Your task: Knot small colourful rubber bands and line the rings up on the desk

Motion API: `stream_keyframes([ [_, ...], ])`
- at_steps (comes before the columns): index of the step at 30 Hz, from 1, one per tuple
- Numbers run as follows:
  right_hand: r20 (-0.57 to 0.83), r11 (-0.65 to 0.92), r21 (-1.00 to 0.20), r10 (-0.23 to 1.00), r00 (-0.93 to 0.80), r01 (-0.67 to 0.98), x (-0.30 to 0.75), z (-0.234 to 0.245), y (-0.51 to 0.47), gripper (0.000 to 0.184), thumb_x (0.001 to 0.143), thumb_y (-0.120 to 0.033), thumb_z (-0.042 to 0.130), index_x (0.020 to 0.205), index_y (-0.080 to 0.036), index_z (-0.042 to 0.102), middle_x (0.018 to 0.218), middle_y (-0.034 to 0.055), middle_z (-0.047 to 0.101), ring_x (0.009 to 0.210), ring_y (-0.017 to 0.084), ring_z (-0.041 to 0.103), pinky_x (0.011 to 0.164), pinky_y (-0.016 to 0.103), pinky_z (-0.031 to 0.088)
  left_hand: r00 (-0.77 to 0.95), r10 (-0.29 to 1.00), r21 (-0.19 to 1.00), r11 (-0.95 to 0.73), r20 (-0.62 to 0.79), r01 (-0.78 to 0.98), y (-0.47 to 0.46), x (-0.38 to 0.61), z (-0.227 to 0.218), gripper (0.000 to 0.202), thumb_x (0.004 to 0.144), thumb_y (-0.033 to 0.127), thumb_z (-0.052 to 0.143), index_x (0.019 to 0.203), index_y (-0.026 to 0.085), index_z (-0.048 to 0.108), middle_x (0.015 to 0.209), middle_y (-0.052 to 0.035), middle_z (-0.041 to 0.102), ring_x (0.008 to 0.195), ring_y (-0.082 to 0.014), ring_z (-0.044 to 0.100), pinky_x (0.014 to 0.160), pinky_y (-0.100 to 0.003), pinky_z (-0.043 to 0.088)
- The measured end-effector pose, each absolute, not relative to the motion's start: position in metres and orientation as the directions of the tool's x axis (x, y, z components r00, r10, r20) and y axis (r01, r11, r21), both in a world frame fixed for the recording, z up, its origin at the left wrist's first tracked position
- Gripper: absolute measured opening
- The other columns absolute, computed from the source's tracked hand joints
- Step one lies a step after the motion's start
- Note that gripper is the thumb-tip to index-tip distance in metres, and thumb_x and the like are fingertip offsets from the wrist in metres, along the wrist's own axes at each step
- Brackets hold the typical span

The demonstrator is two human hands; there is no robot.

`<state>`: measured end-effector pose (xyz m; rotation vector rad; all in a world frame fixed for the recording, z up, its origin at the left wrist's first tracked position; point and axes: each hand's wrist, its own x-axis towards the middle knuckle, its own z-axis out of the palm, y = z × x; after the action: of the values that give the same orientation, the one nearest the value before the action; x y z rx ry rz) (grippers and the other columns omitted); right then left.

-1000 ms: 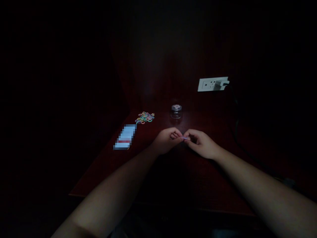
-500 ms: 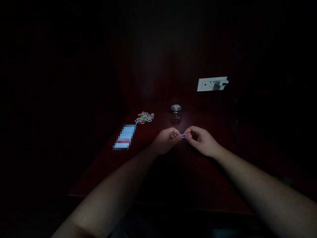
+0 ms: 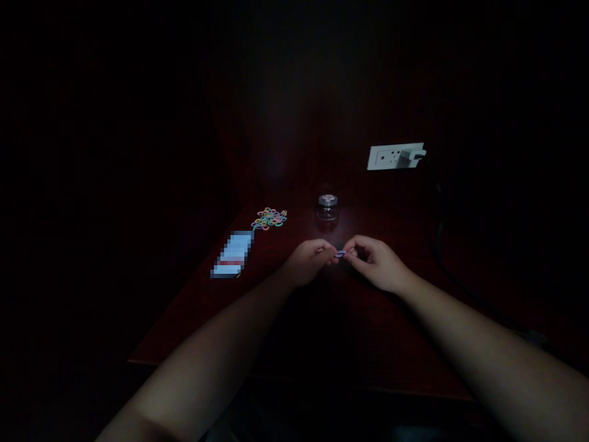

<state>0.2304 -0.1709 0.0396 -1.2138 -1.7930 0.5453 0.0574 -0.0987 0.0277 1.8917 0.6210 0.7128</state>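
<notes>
Between my two hands is a small purple hair tie (image 3: 340, 253), pinched from both sides above the dark red table. My left hand (image 3: 313, 261) grips its left end between thumb and fingers. On the other side, the thumb and forefinger of my right hand (image 3: 375, 261) are closed on its right end. Behind the hands stands a small clear jar (image 3: 327, 210) with its lid on. A loose pile of colourful hair ties (image 3: 269, 218) lies farther left.
A phone with a lit, blurred screen (image 3: 232, 254) lies near the left edge of the table (image 3: 184, 331). On the back wall is a white socket plate (image 3: 386, 157) with a plug in it; its dark cable (image 3: 439, 245) runs down on the right.
My left fingers have closed in a little around the hair tie, which looks narrower and tilted now. My right hand is almost unmoved.
</notes>
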Motion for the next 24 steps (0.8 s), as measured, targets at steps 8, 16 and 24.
stream_keyframes([
  [8, 0.43, 0.441, -0.729, 0.89, -0.15, 0.523, 0.2309, 0.0398, -0.1718, 0.012, 0.081, -0.027, 0.055, 0.079, -0.016, 0.06, 0.067, 0.0017, 0.06, 0.06, 0.012, 0.05, 0.056, 0.024, 0.042, 0.721, 0.672, 0.901, -0.403, 0.173, 0.16, -0.0996, 0.0573, 0.028, 0.032, 0.081, 0.04, 0.053, 0.082, 0.011, 0.066, 0.079, -0.0061, 0.068, 0.064, -0.0102, 0.057, 0.06, -0.022, 0.042],
  [16, 0.378, 0.409, -0.774, 0.911, -0.165, 0.483, 0.2309, 0.0385, -0.1716, 0.014, 0.079, -0.029, 0.058, 0.084, -0.016, 0.059, 0.069, 0.0026, 0.061, 0.059, 0.012, 0.051, 0.055, 0.024, 0.042, 0.694, 0.679, 0.886, -0.445, 0.24, 0.128, -0.098, 0.0581, 0.0259, 0.031, 0.081, 0.04, 0.055, 0.079, 0.011, 0.066, 0.072, -0.0044, 0.066, 0.062, -0.0099, 0.056, 0.059, -0.022, 0.043],
  [24, 0.395, 0.409, -0.753, 0.908, -0.143, 0.516, 0.2318, 0.0379, -0.1699, 0.016, 0.08, -0.031, 0.057, 0.08, -0.016, 0.06, 0.07, 0.0031, 0.063, 0.061, 0.013, 0.053, 0.057, 0.024, 0.043, 0.694, 0.689, 0.906, -0.405, 0.211, 0.126, -0.1019, 0.0575, 0.0308, 0.027, 0.078, 0.037, 0.059, 0.082, 0.011, 0.066, 0.076, -0.0056, 0.068, 0.064, -0.0103, 0.058, 0.06, -0.022, 0.043],
])
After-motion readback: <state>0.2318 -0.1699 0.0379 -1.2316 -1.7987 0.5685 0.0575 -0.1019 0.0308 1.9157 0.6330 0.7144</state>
